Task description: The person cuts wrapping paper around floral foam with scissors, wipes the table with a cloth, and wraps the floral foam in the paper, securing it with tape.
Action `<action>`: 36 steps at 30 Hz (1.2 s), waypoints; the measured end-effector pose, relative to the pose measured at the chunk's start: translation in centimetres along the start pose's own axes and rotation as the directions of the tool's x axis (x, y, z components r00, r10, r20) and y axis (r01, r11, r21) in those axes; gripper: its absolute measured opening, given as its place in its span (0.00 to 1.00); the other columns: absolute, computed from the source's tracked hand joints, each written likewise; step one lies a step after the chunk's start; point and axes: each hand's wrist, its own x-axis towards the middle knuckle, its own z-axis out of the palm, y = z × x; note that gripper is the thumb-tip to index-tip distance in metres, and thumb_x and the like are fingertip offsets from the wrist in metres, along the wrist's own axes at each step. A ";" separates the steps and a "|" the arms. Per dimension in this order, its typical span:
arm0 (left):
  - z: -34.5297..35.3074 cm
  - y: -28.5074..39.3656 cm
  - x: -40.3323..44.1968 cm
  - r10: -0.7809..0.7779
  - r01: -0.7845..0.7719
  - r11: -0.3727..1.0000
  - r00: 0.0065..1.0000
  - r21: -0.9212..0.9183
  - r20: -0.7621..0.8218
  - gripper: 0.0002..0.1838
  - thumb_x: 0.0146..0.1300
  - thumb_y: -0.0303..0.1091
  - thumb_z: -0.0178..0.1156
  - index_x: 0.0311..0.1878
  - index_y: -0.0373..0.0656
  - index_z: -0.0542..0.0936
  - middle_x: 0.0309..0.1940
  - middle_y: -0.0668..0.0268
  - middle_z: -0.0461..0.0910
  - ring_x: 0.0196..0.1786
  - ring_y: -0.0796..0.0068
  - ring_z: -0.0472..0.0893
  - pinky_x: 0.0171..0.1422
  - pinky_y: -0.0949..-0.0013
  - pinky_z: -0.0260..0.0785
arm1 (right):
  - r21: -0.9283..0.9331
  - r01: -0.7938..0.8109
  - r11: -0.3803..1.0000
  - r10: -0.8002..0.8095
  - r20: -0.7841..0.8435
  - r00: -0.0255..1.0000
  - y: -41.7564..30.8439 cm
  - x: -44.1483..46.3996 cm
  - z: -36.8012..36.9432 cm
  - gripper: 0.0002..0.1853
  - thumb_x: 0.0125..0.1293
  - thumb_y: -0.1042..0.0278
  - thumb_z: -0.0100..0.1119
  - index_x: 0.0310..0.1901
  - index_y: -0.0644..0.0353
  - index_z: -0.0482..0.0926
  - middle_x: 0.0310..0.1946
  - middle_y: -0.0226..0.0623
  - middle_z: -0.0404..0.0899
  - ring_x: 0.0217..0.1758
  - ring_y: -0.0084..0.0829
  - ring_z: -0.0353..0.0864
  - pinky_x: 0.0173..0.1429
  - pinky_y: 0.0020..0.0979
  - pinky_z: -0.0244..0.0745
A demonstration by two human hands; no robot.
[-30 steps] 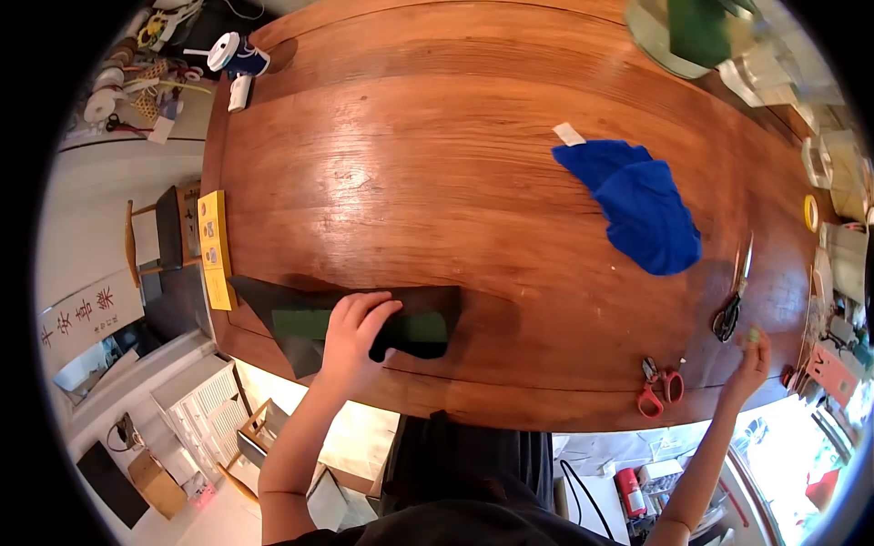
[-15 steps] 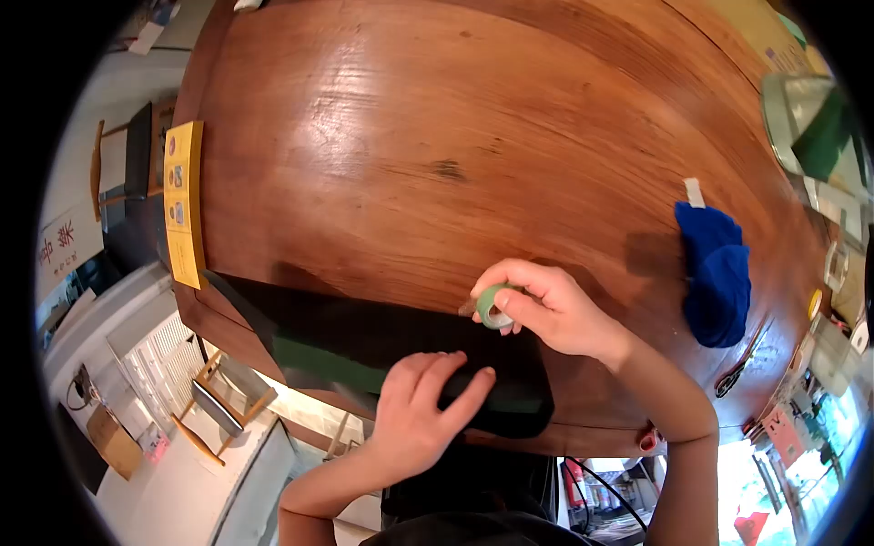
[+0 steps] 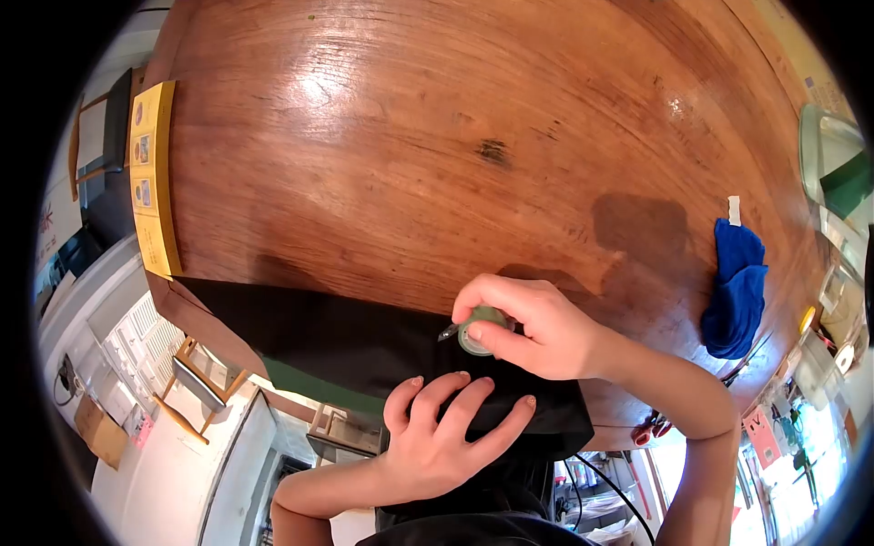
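Note:
My right hand [image 3: 537, 329] grips a roll of green tape [image 3: 485, 329] between thumb and fingers, over the black cloth [image 3: 300, 323]. A short loose end of the tape sticks out to the left of the roll. My left hand [image 3: 446, 439] has its fingers spread on the near part of the cloth, below the tape and apart from it. The cloth lies along the near table edge, and a green band [image 3: 314, 387] shows at its front left. Whether the tape touches the cloth I cannot tell.
A long yellow box [image 3: 155, 182] lies at the table's left edge. On the right is a folded blue cloth [image 3: 736, 291] with a white tag [image 3: 734, 210]. Red handles [image 3: 651, 429] show at the near right edge. A clear container [image 3: 828, 164] stands far right.
My right hand has brought the tape roll lower and turned it, nearer the black cloth. The fingers of my left hand have spread wider. The whole view has shifted slightly.

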 end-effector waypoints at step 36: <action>-0.9 -0.7 0.4 0.072 -0.076 0.997 0.982 0.012 0.177 0.22 0.51 0.41 0.63 0.52 0.72 0.83 0.48 0.72 0.74 0.52 0.63 0.75 0.69 0.37 0.44 | -0.181 -0.184 0.966 0.258 0.618 0.743 -1.2 -0.4 -4.2 0.26 0.61 0.74 0.52 0.63 0.59 0.65 0.37 0.50 0.81 0.41 0.53 0.80 0.43 0.48 0.72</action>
